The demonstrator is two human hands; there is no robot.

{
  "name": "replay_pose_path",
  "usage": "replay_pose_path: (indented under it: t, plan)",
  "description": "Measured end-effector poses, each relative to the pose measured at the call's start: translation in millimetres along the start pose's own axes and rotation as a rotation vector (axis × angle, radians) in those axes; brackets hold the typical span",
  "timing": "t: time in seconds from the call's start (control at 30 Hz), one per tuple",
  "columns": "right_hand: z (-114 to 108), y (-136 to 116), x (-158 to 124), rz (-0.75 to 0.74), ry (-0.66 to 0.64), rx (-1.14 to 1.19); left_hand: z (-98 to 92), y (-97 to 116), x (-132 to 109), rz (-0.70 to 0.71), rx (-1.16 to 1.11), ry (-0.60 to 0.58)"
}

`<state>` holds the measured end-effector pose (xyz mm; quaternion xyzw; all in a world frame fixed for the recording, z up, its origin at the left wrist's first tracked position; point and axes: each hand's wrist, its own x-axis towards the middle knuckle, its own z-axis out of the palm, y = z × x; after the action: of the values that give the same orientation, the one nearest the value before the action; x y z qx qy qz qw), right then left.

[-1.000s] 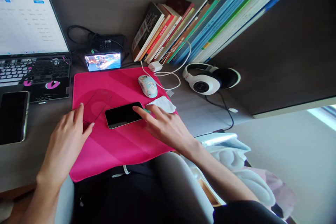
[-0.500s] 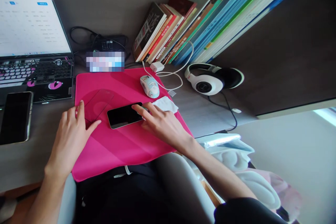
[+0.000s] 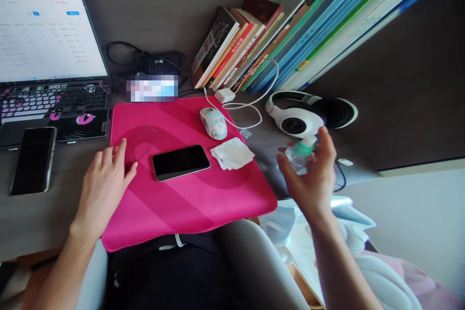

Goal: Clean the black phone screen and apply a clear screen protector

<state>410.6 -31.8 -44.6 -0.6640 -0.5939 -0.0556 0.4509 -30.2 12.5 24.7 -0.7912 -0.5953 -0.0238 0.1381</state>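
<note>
In my right hand (image 3: 314,179) is a small clear bottle with a green collar and white top, a spray bottle (image 3: 301,155), held over the desk by the headphones. My left hand (image 3: 105,181) lies with fingers apart on the left of the pink desk mat (image 3: 174,213). Beside its fingertips is a thin clear sheet (image 3: 145,140) with dark edge lines. A black phone (image 3: 181,162), screen up with a few small specks on it, lies mid-mat. Right of it sits a folded white cloth or tissue (image 3: 233,153).
A patterned mouse (image 3: 213,123) is on the mat's far right. Behind it are a white charger (image 3: 225,95) with cable and leaning books (image 3: 254,43). White headphones (image 3: 294,118) stand right. A laptop (image 3: 54,101) and second phone (image 3: 33,161) are at left.
My right hand has moved from over the phone to the right, uncovering the phone and cloth; the spray bottle now shows in it. My left hand stays by the clear sheet. The view shifted slightly.
</note>
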Motion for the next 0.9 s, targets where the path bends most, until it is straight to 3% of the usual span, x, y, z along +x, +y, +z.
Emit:
replay_pose_path:
  t: [0.13, 0.3, 0.43, 0.5, 0.53, 0.57, 0.6, 0.63, 0.73, 0.9]
  plan:
    - [-0.4, 22.4, -10.5, 0.118, 0.057, 0.202, -2.4, 3.6, 0.3, -0.033, -0.007, -0.002]
    - [-6.0, 13.9, -14.8, 0.083, 0.089, 0.135, -8.2, 11.9, -1.4, -0.003, -0.106, 0.097]
    - [-11.7, -18.6, -25.7, -0.012, 0.358, 0.013, -11.9, 18.9, -1.6, 0.094, -0.336, 0.113]
    - [-9.9, -38.3, -31.2, -0.303, 0.454, -0.059, -11.2, 21.8, -1.9, 0.104, -0.367, 0.064]
    - [-6.9, -47.4, -32.6, -0.384, 0.296, -0.082, -10.1, 22.9, -2.1, 0.099, -0.359, 0.033]
    - [-2.4, -55.5, -32.9, -0.376, 0.036, -0.073, -8.6, 23.7, -2.4, 0.094, -0.347, 0.004]
    - [3.4, -62.2, -31.9, -0.358, -0.143, -0.061, -6.8, 24.3, -2.6, 0.092, -0.338, -0.020]
    - [10.0, -67.2, -29.8, -0.345, -0.244, -0.053, -4.7, 24.5, -2.9, 0.096, -0.335, -0.036]
    - [29.5, -72.7, -19.8, -0.304, -0.351, -0.045, 1.3, 24.2, -3.3, 0.130, -0.320, -0.028]
    - [40.6, -71.0, -5.8, -0.339, -0.319, -0.086, 6.2, 24.4, -3.1, 0.179, -0.280, -0.013]
